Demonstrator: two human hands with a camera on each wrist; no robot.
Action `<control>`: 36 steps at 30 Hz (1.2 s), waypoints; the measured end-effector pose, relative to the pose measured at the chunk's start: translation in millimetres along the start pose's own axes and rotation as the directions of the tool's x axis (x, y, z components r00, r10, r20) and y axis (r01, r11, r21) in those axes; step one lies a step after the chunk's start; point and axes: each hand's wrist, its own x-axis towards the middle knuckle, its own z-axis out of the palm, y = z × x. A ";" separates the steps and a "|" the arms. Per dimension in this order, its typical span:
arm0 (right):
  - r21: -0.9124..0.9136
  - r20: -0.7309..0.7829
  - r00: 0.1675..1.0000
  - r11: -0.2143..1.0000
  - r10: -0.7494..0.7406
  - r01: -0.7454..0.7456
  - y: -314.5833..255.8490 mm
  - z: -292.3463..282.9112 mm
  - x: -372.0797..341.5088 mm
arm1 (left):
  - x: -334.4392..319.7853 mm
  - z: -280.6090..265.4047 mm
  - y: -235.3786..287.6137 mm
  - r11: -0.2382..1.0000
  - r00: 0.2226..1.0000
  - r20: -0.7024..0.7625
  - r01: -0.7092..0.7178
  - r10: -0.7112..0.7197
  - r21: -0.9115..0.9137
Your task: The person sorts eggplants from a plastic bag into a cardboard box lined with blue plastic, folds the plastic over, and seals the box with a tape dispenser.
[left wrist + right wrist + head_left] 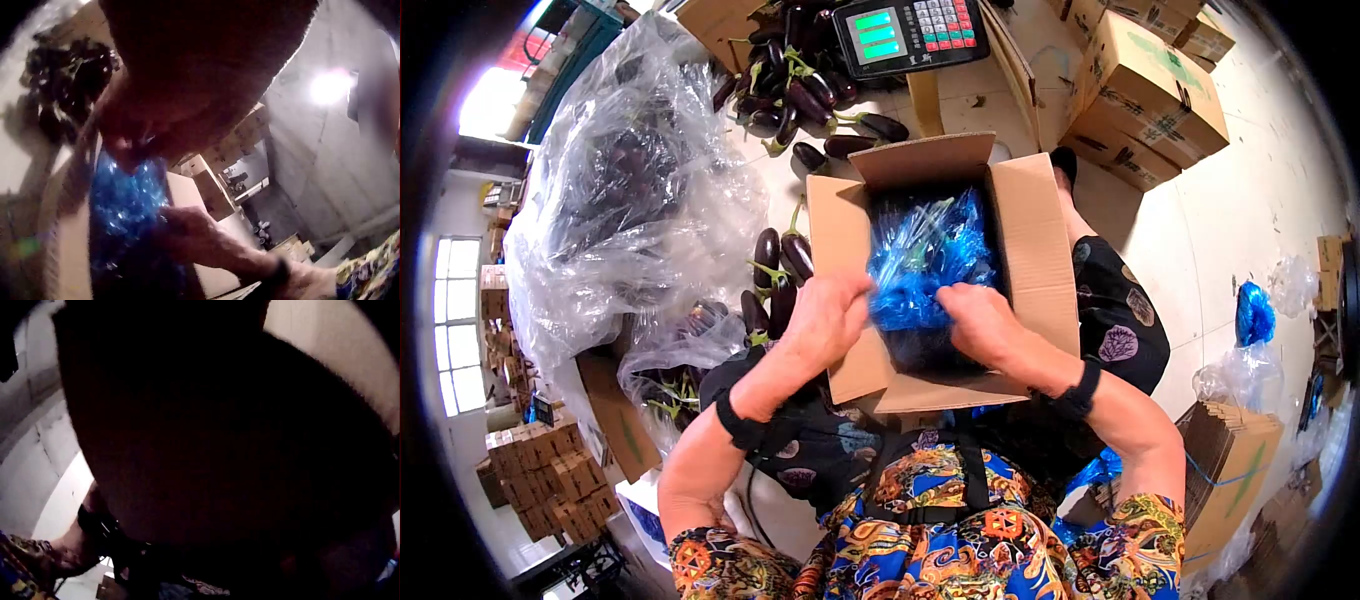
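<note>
An upright cardboard box (1033,235) with its flaps spread stands between the person's legs. Inside it lies a crumpled blue plastic bag (940,245), also visible in the left wrist view as blue film (128,197). At the box's left side the left hand (828,312) pinches the bag's edge with curled fingers. The right hand (983,322) has its fingers curled on the bag's near right part, pinching the film; the left wrist view shows this hand (194,234) beside the blue film too. What the bag contains is hidden. The right wrist view is mostly dark.
Loose eggplants (805,100) lie beyond the box, near a scale display (910,35). Clear plastic (630,200) covers a large heap at the left. Closed cartons (1145,100) stand at the back right, and folded cardboard (1225,470) leans at the right.
</note>
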 end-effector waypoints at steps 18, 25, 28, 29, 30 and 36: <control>-0.105 0.480 0.845 0.942 -0.234 0.320 -24.5 -40.5 66.2 | 34.4 174.1 64.9 0.880 0.949 -0.076 -0.313 0.307 -0.357; -0.153 0.148 0.865 0.853 -0.479 0.498 8.3 -11.5 -0.4 | 10.1 129.8 77.8 0.760 0.647 0.422 -0.424 0.635 -0.493; -0.272 0.340 0.854 0.828 -0.393 0.490 3.2 -15.1 -3.7 | 17.6 32.1 97.8 0.852 0.646 0.556 -0.417 0.523 -0.318; -0.348 0.291 0.825 0.749 -0.485 0.563 8.1 -6.3 -7.7 | 19.3 24.1 88.2 0.852 0.750 0.404 -0.446 0.524 -0.276; -0.428 0.245 0.779 0.657 -0.577 0.621 11.2 2.0 -11.2 | 31.2 2.2 95.8 0.974 0.849 0.481 -0.219 0.219 -0.059; -0.544 0.510 0.807 0.616 -0.297 0.570 -15.3 3.2 -15.4 | 72.1 67.7 13.6 0.858 0.863 0.088 -0.505 0.498 0.097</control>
